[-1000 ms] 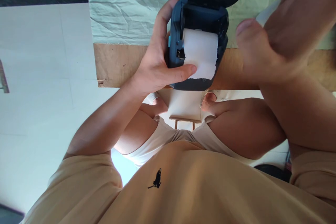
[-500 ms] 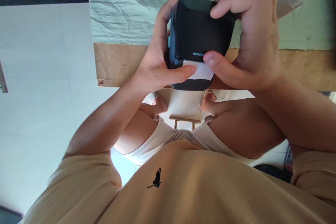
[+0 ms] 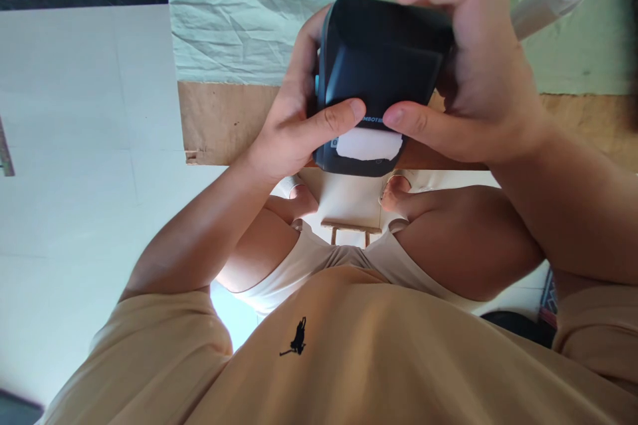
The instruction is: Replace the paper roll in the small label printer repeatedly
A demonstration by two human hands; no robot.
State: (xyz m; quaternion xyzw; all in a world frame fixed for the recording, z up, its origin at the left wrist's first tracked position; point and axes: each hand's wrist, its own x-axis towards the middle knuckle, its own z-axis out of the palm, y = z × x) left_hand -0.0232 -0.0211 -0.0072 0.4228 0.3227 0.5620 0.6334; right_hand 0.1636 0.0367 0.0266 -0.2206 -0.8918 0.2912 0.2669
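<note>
A black label printer (image 3: 383,60) is held up over the table's front edge, its small blue lettering partly covered by a thumb. White paper (image 3: 369,144) with a torn edge sticks out at its lower end. My left hand (image 3: 312,99) grips the printer's left side, with the thumb on the front just above the paper. My right hand (image 3: 478,73) holds the right side, its thumb beside the lettering and its upper fingers blurred at the top right corner.
Pale green cloth (image 3: 239,20) covers the table, and a bare wooden strip (image 3: 224,119) runs along its front edge. A white cylinder (image 3: 553,0) with a dark end lies at the upper right. My legs are below the edge.
My left thumb has moved up off the paper onto the printer's cover. The printer has tilted and shifted slightly down and left. My right hand's upper fingers have shifted at the top corner.
</note>
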